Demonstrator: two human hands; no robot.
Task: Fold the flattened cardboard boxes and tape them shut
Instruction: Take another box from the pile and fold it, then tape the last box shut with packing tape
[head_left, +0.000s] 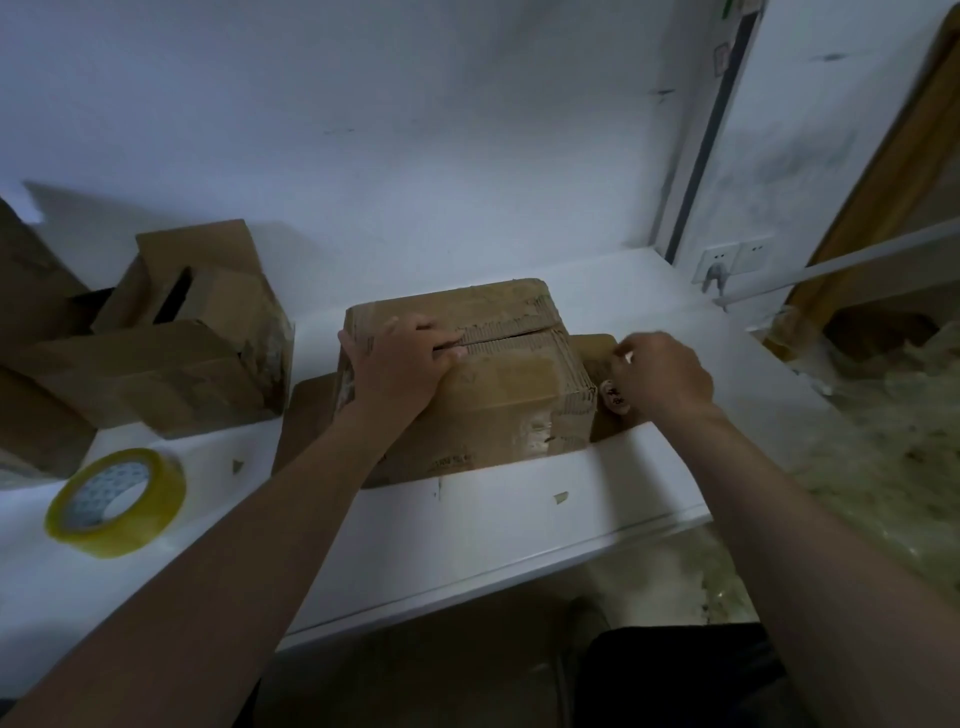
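Box mid-table, flaps down, seam showing on top. Left hand flat on lid, fingers extended, tips pressing at seam. Right hand at box's right end, fingers curled; cannot tell whether it holds anything. Tape roll lies on table at left, well apart from box. Spare boxes piled far left.

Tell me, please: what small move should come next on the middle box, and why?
Probably press the top flaps closer together with the left hand, which rests on them: a dark gap shows along the seam, and the tape roll lies apart on the table, at the left.
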